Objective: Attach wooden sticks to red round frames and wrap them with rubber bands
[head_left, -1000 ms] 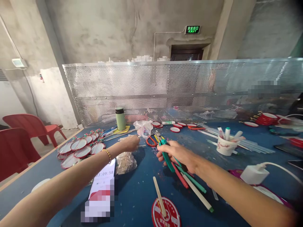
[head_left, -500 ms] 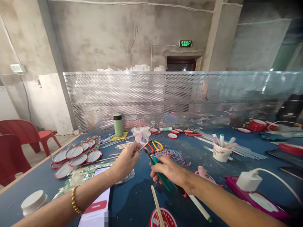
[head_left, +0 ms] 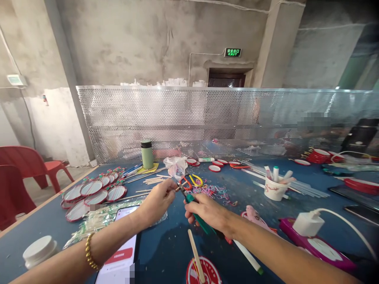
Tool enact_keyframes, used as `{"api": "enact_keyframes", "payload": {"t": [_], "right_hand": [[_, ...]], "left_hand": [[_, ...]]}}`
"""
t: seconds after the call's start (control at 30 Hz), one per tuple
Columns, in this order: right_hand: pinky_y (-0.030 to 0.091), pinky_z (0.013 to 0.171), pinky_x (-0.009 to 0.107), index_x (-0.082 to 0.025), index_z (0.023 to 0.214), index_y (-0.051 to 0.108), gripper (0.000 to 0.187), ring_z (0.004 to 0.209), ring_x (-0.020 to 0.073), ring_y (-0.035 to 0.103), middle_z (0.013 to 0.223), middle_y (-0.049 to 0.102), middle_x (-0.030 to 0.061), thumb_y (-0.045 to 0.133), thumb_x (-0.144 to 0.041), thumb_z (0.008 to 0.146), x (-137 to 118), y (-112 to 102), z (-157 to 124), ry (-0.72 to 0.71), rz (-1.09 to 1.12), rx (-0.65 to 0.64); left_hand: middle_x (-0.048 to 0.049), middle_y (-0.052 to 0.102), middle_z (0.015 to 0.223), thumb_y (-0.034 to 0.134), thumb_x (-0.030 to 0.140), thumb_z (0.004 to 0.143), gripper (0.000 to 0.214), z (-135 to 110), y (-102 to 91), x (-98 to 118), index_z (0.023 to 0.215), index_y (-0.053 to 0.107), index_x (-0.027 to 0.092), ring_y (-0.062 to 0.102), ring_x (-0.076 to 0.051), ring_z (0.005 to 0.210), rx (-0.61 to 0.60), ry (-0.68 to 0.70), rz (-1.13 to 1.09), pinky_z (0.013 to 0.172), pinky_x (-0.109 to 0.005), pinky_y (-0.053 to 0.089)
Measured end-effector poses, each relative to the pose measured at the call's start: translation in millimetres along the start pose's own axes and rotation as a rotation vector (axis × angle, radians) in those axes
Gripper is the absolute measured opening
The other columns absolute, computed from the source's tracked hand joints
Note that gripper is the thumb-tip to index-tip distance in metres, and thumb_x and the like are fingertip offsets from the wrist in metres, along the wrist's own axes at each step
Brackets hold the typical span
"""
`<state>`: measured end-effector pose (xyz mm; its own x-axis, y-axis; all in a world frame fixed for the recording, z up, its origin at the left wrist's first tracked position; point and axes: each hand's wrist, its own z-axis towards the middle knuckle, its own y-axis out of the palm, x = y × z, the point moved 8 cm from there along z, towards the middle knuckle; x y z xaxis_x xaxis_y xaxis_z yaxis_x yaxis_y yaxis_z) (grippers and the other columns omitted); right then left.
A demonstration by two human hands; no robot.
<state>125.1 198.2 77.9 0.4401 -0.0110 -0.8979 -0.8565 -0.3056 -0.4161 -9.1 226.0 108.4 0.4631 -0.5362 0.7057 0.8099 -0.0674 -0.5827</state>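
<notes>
Just beyond the phone [head_left: 120, 262], left hand [head_left: 161, 196] is pinching a seemingly light stick [head_left: 178, 188] near its tip, right hand [head_left: 207, 210] gripping pliers [head_left: 203, 224].

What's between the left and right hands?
Head view: between the left hand and right hand are the end of a thin stick and the pliers' metal nose.

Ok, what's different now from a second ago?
The left hand has drawn back and pinches a wooden stick. The right hand has brought the green-handled pliers leftward, jaws now at that stick. Unchanged: the right hand's grip; the green flask and paper cup stay put.
</notes>
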Motion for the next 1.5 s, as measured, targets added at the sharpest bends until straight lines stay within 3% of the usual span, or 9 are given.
{"api": "enact_keyframes", "payload": {"t": [0.8, 1.5], "right_hand": [[0.042, 0.06, 0.025, -0.017, 0.08, 0.058, 0.011, 0.076, 0.0175, 0.066, 0.08, 0.068, 0.0047, 0.053, -0.027, 0.079, 8, -3, 2, -0.026, -0.138, 0.029], [0.047, 0.061, 0.022, -0.015, 0.08, 0.057, 0.011, 0.071, 0.013, 0.063, 0.079, 0.067, 0.005, 0.051, -0.023, 0.084, 7, -2, -11, 0.034, 0.047, -0.044]], "left_hand": [[0.0046, 0.045, 0.063, 0.039, 0.015, 0.08, 0.016, 0, 6.6, -3, 0.085, 0.054, 0.018, 0.039, -0.013, 0.06, -0.001, -0.029, 0.032, 0.058, -0.025, 0.03], [0.0055, 0.045, 0.062, 0.039, 0.013, 0.081, 0.014, -3, 10.7, 7, 0.082, 0.052, 0.018, 0.038, -0.011, 0.058, -0.027, -0.034, -0.005, 0.056, -0.024, 0.03]]}}
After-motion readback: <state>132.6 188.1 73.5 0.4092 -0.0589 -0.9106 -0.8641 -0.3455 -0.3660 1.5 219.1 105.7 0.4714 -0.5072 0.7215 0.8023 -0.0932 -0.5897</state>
